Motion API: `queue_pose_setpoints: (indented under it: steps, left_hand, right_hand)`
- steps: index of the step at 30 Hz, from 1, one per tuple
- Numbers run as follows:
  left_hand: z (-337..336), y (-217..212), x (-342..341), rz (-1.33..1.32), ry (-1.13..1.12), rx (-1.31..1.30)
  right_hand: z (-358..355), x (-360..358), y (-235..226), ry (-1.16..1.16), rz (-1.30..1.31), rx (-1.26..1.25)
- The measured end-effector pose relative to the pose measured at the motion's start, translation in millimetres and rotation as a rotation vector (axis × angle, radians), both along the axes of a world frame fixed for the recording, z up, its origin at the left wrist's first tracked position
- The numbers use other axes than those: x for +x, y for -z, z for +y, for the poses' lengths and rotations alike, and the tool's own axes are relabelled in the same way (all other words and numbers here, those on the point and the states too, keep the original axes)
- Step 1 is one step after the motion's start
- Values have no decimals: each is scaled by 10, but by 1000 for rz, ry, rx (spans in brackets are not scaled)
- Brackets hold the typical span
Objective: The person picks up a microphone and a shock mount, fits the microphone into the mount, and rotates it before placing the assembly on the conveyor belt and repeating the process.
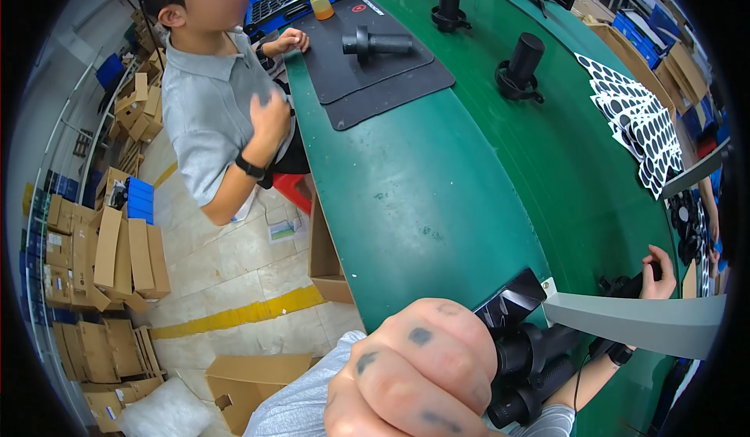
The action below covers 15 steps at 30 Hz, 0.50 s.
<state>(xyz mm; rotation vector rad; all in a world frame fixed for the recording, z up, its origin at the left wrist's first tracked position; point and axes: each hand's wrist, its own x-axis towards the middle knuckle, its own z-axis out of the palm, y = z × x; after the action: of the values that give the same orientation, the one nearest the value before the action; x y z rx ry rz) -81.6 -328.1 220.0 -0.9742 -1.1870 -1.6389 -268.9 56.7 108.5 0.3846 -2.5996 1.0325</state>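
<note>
My left hand (414, 367) is raised very close to the view, closed in a fist with dark smudges on the fingers. Its palm side is hidden. Beyond the grey metal arm (625, 321), my right hand (660, 279) curls its fingers round a black cylindrical part (621, 285), mostly hidden. Several black cylindrical devices with ring collars (539, 351) lie near my right forearm, partly covered by the left fist. A dark glossy phone-like slab (512, 298) rests beside them on the green table (406, 203).
Across the table's left edge sits a co-worker (211, 101), one hand on the black mat (383, 89). On the mat are another black device (379, 44) and a bottle (321, 6). Two devices stand upright (521, 66) farther right. Sticker sheets (637, 117) and cardboard boxes (117, 257) lie around.
</note>
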Motion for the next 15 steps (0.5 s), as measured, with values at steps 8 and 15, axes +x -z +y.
queue_pose_setpoints:
  steps: [8, 15]
  left_hand:
    - [-1, -27, 45, -21, 2, -20]
    - [2, -26, 50, -34, -2, -27]
  right_hand:
    - [-53, 20, -35, -28, 44, 110]
    - [-212, 54, -76, -12, 71, 178]
